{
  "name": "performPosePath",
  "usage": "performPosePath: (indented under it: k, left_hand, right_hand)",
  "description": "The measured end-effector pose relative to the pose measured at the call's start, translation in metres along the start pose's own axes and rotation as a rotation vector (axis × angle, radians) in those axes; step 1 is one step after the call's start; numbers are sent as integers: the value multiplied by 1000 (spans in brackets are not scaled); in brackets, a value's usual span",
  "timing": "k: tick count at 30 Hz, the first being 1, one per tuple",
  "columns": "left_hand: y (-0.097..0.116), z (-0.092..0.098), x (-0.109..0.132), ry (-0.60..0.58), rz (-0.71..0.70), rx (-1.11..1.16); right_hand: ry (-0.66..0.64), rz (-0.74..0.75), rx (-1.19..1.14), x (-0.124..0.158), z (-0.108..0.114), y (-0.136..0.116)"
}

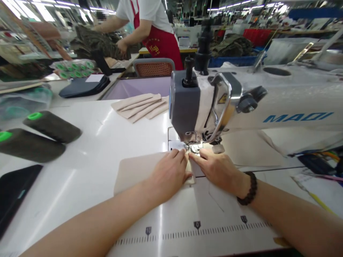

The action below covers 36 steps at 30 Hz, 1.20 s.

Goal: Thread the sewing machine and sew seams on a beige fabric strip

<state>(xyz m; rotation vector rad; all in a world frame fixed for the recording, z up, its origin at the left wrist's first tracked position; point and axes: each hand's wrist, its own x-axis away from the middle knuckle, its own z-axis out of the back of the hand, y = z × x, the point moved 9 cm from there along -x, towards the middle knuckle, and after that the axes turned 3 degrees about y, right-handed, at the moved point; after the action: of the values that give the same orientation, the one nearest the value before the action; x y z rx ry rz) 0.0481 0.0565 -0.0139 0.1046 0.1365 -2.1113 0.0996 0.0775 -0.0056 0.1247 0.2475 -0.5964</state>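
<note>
A flat beige fabric piece (136, 171) lies on the white sewing table, its right edge at the needle area of a sewing machine (184, 103). My left hand (171, 171) rests over that edge, fingers bunched together and pressing the cloth, the thumb bent at its near side. Beside it, my right hand (221, 171) wears a dark braided bracelet (249, 189). Its index finger points at the fabric edge just in front of the presser foot (187, 145) and touches the cloth there; the other fingers are curled. The fingertips partly hide the edge.
Folded beige pieces (142, 105) lie behind the needle area. Two dark thread cones (32, 144) and a black tablet-like object (17, 192) are at left. More beige fabric (249, 148) lies under the machine arm. A person in a red apron (163, 39) handles dark cloth beyond.
</note>
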Motion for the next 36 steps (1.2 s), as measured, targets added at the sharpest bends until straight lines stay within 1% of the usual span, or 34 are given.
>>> performPosePath:
  k: [3, 9, 14, 23, 28, 32, 36]
  left_hand:
    - [0, -3, 0, 27, -21, -33]
    - [-2, -7, -1, 60, -5, -55]
    - [0, -8, -1, 68, -17, -83]
    - [1, -8, -3, 58, -20, -117]
    - [3, -10, -4, 29, -41, -132]
    - [2, -11, -4, 12, -24, -123]
    - [0, -12, -4, 19, -8, -112]
  right_hand:
    - [50, 32, -32, 0, 3, -2]
    - [71, 31, -7, -1, 5, 0]
    - [105, 47, -12, 0, 8, -2]
    - [82, 36, -12, 1, 5, -1]
    - [68, 57, -24, 1, 5, -2]
    - [43, 38, -21, 0, 3, -1]
    - [48, 22, -21, -1, 3, 1]
